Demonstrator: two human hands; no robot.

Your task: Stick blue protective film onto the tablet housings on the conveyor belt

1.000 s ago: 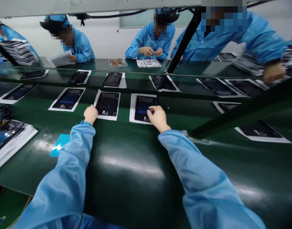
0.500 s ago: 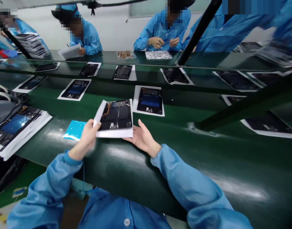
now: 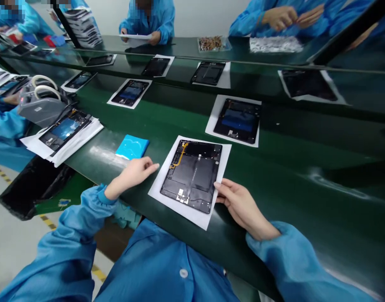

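Observation:
An opened black tablet body (image 3: pixel 192 175) lies on a white sheet of paper (image 3: pixel 164 184) at the near edge of the green belt (image 3: pixel 274 176). My left hand (image 3: pixel 134 172) rests flat beside the sheet's left edge, fingers stretched toward it. My right hand (image 3: pixel 239 203) touches the sheet's lower right corner, thumb at the tablet's edge, fingers partly curled. A blue film pack (image 3: pixel 132 147) lies just left of my left hand. A second tablet (image 3: pixel 238 121) on paper sits behind the first.
More tablets on paper sheets (image 3: pixel 131 92) ride the belt further back. A stack of tablets with paper (image 3: pixel 64 131) and a grey tape dispenser (image 3: pixel 41 105) stand at the left. Other people in blue coats work across the belt. A black bin (image 3: pixel 28 188) stands below left.
The tablet on its sheet was lifted from the belt's middle, carried toward me and set down at the near edge. Both hands came back with it; the view tilted down.

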